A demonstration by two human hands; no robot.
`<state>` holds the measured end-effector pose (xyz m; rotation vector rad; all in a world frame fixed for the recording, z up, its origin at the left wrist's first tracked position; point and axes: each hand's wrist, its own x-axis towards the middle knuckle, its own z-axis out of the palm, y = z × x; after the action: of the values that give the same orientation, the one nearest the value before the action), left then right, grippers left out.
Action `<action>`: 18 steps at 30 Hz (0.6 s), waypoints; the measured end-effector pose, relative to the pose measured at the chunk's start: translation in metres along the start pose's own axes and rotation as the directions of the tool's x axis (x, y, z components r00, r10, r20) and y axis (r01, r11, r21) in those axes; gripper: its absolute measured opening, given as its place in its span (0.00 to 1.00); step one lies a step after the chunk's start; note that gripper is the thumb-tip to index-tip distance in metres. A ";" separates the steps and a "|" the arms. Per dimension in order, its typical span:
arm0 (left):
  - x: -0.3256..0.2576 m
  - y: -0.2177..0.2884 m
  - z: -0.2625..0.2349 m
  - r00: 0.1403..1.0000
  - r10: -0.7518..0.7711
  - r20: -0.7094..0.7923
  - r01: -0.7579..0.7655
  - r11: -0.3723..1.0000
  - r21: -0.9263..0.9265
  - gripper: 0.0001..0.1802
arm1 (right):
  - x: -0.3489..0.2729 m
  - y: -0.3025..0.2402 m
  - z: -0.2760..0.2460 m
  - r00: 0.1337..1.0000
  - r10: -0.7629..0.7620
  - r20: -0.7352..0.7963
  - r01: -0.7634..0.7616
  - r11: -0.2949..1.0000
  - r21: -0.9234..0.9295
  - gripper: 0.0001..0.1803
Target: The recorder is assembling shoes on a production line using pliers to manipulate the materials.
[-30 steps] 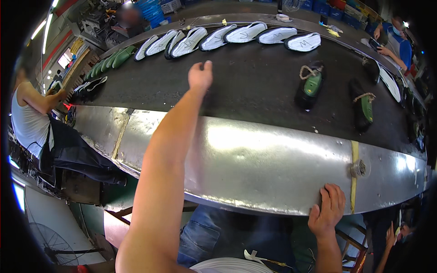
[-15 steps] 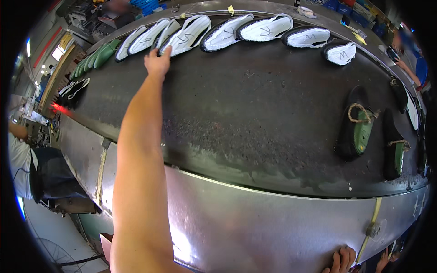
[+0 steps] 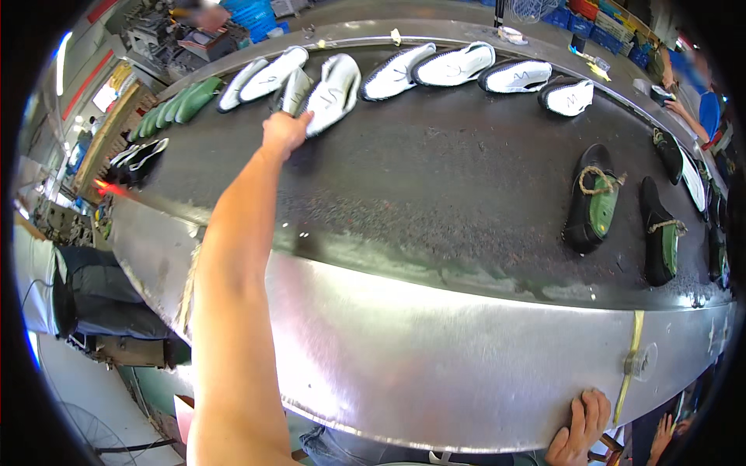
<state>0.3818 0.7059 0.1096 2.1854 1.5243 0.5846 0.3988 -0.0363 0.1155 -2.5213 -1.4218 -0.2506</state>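
My left hand (image 3: 285,133) reaches over the dark belt, its fingers closed on the near end of a white shoe upper (image 3: 336,92) with black edging. Another white upper (image 3: 295,93) lies just left of it, close to my fingers; whether they touch it, I cannot tell. The held upper sits nearer to me than the white uppers (image 3: 458,65) to its right. My right hand (image 3: 579,431) rests on the near edge of the metal ledge (image 3: 435,365), fingers laid out on the surface and holding nothing.
Green shoe lasts (image 3: 186,105) and black-and-white uppers (image 3: 140,159) lie at the belt's left. Black shoes with green lasts and rope (image 3: 597,198) stand at right. A person in dark trousers (image 3: 109,291) is at left; a co-worker's arm (image 3: 688,116) shows far right.
My left hand has closed on the white upper and drawn it out of the row, toward me. The whole view has shifted slightly. My right hand stays on the ledge.
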 end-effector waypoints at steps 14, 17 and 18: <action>-0.359 -0.085 -0.224 0.948 0.207 0.243 -0.195 0.978 -0.073 0.26 | -0.050 -0.027 0.010 0.956 -0.100 -0.276 0.151 0.973 0.173 0.16; -0.432 -0.091 -0.241 0.921 0.240 0.305 -0.229 0.971 -0.072 0.25 | -0.125 -0.061 0.011 0.955 -0.200 -0.219 0.257 0.927 0.274 0.17; -0.448 -0.094 -0.237 0.895 0.263 0.361 -0.276 0.961 -0.016 0.27 | -0.155 -0.072 0.012 0.971 -0.193 -0.138 0.230 0.906 0.355 0.18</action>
<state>0.0377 0.3350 0.2075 2.3893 1.0578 0.2154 0.2583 -0.1231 0.0718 -2.0289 -1.5395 -0.1292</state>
